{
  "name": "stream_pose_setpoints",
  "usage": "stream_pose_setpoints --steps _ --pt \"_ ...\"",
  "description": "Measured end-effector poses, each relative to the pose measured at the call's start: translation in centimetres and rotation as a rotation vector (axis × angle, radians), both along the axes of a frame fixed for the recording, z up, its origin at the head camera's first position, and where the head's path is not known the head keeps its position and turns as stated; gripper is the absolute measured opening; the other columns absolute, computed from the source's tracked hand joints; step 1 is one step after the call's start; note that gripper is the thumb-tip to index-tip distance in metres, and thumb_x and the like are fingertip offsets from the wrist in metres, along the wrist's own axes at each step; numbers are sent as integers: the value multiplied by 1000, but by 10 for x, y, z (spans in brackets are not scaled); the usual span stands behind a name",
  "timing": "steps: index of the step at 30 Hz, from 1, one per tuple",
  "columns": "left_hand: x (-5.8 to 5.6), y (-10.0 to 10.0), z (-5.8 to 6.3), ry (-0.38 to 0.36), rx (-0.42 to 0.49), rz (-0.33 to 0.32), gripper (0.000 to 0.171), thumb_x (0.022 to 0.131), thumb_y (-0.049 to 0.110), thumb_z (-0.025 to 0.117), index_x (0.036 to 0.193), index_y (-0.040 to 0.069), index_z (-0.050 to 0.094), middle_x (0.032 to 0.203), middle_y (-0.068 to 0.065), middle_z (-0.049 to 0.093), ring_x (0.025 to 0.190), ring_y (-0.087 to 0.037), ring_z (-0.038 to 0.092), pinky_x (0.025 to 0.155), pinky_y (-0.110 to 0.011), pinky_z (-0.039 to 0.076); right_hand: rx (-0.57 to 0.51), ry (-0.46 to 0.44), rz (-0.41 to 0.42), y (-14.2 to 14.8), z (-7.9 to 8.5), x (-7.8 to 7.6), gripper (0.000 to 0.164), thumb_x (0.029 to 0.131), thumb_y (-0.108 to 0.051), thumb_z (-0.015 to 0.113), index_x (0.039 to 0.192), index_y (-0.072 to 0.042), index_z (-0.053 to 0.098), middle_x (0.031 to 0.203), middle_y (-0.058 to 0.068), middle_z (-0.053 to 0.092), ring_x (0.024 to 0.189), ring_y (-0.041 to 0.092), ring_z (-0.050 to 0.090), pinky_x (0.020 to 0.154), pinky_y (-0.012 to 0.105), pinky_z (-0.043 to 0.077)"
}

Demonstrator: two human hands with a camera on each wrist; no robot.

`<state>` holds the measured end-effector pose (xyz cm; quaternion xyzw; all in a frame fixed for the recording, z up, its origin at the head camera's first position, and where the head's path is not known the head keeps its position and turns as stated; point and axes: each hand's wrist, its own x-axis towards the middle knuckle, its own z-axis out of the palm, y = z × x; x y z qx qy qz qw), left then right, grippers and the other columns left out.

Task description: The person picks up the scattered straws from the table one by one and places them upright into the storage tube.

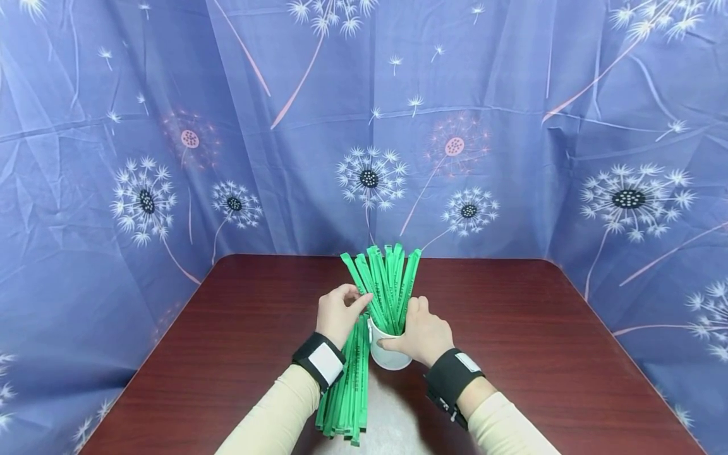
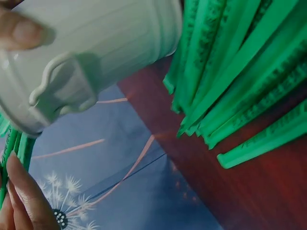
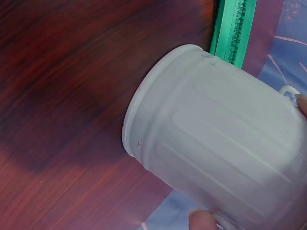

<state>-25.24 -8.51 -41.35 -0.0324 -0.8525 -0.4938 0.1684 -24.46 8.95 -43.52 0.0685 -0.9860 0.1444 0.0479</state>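
on the table (image 1: 529, 328), my right hand (image 1: 425, 332) grips the cup (image 1: 389, 358), my left hand (image 1: 339, 314) pinches a straw (image 1: 354, 272), probably light, bendy, best held mid-length.

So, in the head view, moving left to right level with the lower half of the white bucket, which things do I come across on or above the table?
Left wristband → loose green sticks on the table → white bucket → right hand → right wristband.
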Motion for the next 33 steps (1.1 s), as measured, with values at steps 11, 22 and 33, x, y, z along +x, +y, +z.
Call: stream_pose_setpoints --steps 11,22,33 --pt "2 5 -15 84 -153 -26 17 83 20 78 87 5 70 75 -4 71 65 -9 62 58 -24 50 -2 14 7 0 0 2 83 61 -67 81 99 -3 42 89 9 40 50 20 47 48 34 41" --pt "0 -22 -41 -169 -333 22 36 89 45 70 105 14 73 98 -5 73 89 -24 67 72 -39 53 -8 7 12 1 1 3 82 62 -65 81 98 -4 40 89 8 38 52 20 48 48 34 41" --pt "-1 -38 -60 -284 -594 50 42 76 13 85 107 -7 66 96 -23 68 92 -39 66 80 -47 55 -16 -5 10 1 0 2 82 62 -64 81 98 -4 39 90 8 37 51 21 48 47 34 40"
